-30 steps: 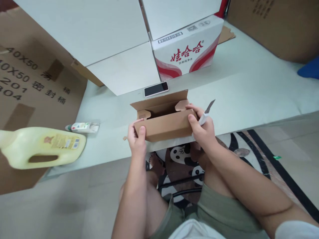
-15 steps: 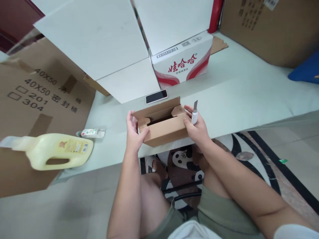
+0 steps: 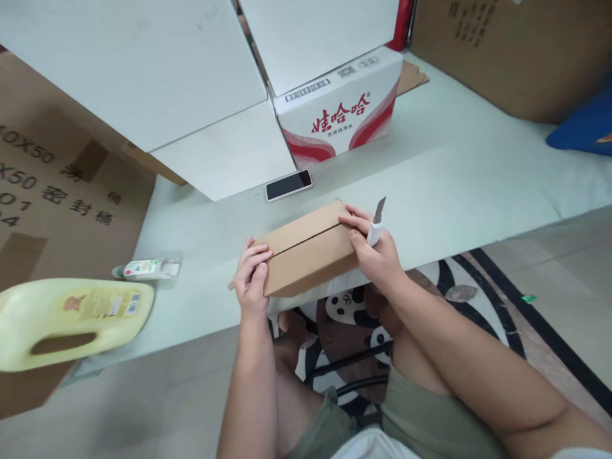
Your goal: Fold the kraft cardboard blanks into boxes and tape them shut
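I see olive-green shorts [image 3: 433, 417] at five o'clock, a white top [image 3: 375, 445] near six, a white right sleeve [image 3: 581, 453] at four.

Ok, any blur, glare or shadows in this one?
Head view: light is soft, no harsh glare, the knife reads clearly; head view, upper right: print on the brown carton is blurred; head view, lower left: a faint shadow on the floor.

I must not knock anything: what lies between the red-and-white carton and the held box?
In the head view, a phone lies on the table between carton and held box, toward the left.
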A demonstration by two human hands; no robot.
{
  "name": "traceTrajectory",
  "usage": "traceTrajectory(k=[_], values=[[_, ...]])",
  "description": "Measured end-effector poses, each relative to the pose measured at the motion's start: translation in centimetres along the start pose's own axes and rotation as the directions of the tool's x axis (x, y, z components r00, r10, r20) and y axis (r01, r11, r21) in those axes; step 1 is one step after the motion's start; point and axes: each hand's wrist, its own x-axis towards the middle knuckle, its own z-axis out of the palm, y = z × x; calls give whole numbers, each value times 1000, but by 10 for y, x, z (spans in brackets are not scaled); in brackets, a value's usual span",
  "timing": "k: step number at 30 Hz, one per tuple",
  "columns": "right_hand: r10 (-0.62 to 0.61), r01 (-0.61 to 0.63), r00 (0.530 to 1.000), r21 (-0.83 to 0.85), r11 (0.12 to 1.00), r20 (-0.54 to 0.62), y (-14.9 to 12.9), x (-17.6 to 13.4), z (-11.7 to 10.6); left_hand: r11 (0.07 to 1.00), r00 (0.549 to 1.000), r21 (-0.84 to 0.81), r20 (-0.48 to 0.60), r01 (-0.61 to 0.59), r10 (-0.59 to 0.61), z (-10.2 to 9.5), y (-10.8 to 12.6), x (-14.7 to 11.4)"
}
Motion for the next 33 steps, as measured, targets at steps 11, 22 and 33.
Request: traceTrajectory(k=[11, 22, 33], values=[[-83, 75, 996, -229, 971, -27, 7, 3, -2, 973, 962, 95, 196, -211, 190, -6, 4, -5], [117, -116, 993, 143, 983, -2, 25, 5, -16, 954, 968, 227, 196, -197, 154, -13, -5, -11], [119, -173, 922, 118, 978, 368, 27, -8, -6, 543, 658, -565, -1, 621, -753, 7, -4, -13]])
